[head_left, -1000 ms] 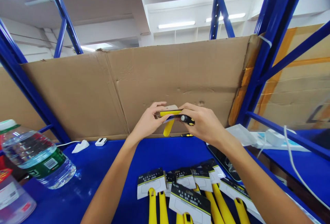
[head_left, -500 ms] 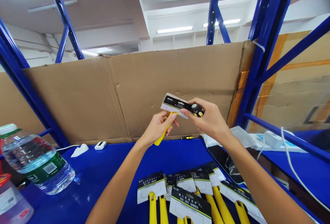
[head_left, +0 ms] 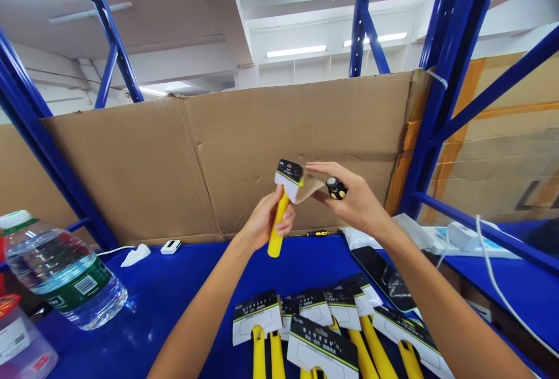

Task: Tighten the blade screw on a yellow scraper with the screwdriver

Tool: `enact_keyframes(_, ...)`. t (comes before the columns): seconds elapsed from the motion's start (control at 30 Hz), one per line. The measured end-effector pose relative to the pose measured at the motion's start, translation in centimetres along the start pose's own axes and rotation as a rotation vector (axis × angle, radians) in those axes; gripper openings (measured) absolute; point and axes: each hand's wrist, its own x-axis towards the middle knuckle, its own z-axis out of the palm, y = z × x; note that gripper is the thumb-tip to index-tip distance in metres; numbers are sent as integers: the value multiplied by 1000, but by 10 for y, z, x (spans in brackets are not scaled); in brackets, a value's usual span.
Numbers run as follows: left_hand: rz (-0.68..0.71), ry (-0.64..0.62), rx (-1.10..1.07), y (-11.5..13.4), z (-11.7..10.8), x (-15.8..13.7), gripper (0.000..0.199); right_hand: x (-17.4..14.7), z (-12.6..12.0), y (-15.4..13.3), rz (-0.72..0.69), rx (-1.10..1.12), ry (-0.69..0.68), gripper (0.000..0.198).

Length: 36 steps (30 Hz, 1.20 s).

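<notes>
A yellow-handled scraper (head_left: 276, 230) is gripped in my left hand (head_left: 264, 219), tilted, with its handle end pointing down. At its top sits a black and white header card (head_left: 288, 180), bent so that its plain brown back curls to the right. My right hand (head_left: 353, 195) has its fingertips at that curled side of the card. Tucked in the same hand is a black and yellow screwdriver (head_left: 336, 188), seen by its handle end; its shaft is hidden. Below my hands, several carded yellow scrapers (head_left: 323, 347) lie overlapping on the blue table (head_left: 187, 286).
A large water bottle (head_left: 65, 274) and a red-lidded plastic jar (head_left: 24, 338) stand at left. By the cardboard wall (head_left: 262, 134) lie a small white device (head_left: 170, 246) and a black and yellow tool (head_left: 318, 233). A phone (head_left: 379, 271) is at right, near a power strip (head_left: 471, 239). Blue rack posts flank the table.
The card has gone from flat to bent over the scraper's top. My left hand has turned the scraper so its handle shows more. The right fingers have opened out along the card.
</notes>
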Motion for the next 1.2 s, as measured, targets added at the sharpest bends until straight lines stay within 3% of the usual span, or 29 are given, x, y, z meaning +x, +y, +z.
enact_keyframes(0.17, -135, -181, -217, -15, -6, 1, 46, 0, 3, -9, 66, 106, -21, 18)
enact_keyframes(0.33, -190, -177, -195, -23, -8, 1, 43, 0, 3, -12, 246, 85, -73, 37)
enact_keyframes(0.47, -212, -145, -165, -24, -7, 7, 37, 1, 5, -11, 346, 96, 15, 36)
enact_keyframes(0.53, -219, -75, -117, -25, -4, 11, 32, 1, 6, -9, 374, 84, 92, 28)
enact_keyframes(0.63, -143, 134, 37, -31, 2, 12, 29, 1, 4, -7, 361, -14, 211, 18)
enact_keyframes(0.77, 71, 337, 447, -42, 14, -4, 57, -2, 7, -12, 325, -59, 260, 25)
enact_keyframes(0.87, 143, 305, 803, -47, 22, -29, 69, -4, 15, -28, 282, -18, 127, 25)
enact_keyframes(0.93, 110, 277, 882, -48, 25, -48, 57, -3, 19, -42, 245, 21, -1, 19)
enact_keyframes(1.0, 44, 295, 821, -47, 25, -67, 46, -1, 16, -56, 192, 43, -85, 19)
enact_keyframes(1.1, -54, 417, 609, -45, 13, -100, 49, -2, -8, -74, 126, -55, -117, 18)
enact_keyframes(1.2, -192, 525, 598, -44, -7, -140, 56, -28, -41, -81, 181, -242, -271, 18)
